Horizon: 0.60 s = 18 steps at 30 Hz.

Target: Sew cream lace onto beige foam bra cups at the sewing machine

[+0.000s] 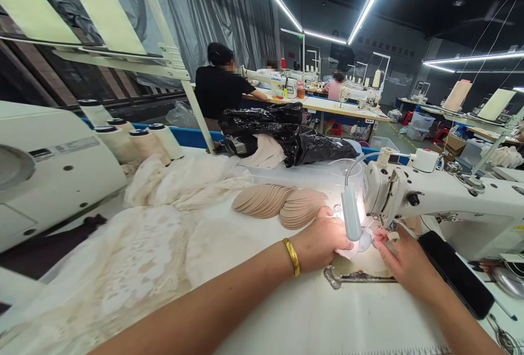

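My left hand, with a gold bracelet at the wrist, is closed on a small pale fabric piece under the sewing machine. On the other side of the needle area, my right hand pinches the edge of the same piece. A grey lamp on a bent neck lights the spot and hides part of the fabric and the left fingertips. Beyond my left hand lie fanned stacks of tan oval pads.
Cream lace fabric covers the left of the table. A black phone lies beside my right forearm. Thread cones and another machine stand left. Behind are a black plastic bag and a seated co-worker.
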Tool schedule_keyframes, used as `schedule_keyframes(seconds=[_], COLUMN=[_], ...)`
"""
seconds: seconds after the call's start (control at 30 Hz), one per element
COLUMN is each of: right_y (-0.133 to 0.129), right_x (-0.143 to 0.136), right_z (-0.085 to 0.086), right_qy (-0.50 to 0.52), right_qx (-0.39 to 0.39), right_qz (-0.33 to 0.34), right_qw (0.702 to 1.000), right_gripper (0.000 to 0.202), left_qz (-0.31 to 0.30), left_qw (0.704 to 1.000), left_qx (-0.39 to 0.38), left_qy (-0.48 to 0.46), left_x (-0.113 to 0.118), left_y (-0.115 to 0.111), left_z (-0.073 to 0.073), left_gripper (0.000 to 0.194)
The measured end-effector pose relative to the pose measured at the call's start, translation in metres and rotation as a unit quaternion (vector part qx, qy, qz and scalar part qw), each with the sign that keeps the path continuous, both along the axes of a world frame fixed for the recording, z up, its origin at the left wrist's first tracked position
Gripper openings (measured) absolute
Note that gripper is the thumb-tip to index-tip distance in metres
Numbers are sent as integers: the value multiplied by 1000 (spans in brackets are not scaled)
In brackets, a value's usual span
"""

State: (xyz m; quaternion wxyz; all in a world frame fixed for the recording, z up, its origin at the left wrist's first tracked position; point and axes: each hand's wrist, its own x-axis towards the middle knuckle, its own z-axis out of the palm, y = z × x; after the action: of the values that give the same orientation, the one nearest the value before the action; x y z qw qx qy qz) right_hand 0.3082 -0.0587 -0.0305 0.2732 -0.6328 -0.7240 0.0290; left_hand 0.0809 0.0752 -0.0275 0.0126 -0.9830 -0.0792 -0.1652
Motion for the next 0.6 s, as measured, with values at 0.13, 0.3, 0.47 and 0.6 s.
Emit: schedule_keyframes(seconds=[0.13,0.3,0.47,0.6], right_y=[0,0,0,0], right_x=[0,1,3,5], right_z=[0,-3,-6,-7], right_qy=[0,-5,-19,1], right_qx=[-12,7,7,7], right_qz=[-6,-3,-7,-1], right_qw=[1000,1000,1000,1000], right_gripper=[30,28,31,31], left_qz=[-10,-13,-11,-12], left_qw=[1000,999,999,999], left_qx=[-16,-31,-33,-32], left_qy=[-4,-10,-6,2], left_x=[0,-1,-1,-1], left_y=[-1,-1,0,1], left_z=[0,-2,-5,-5], left_gripper=[25,26,29,30])
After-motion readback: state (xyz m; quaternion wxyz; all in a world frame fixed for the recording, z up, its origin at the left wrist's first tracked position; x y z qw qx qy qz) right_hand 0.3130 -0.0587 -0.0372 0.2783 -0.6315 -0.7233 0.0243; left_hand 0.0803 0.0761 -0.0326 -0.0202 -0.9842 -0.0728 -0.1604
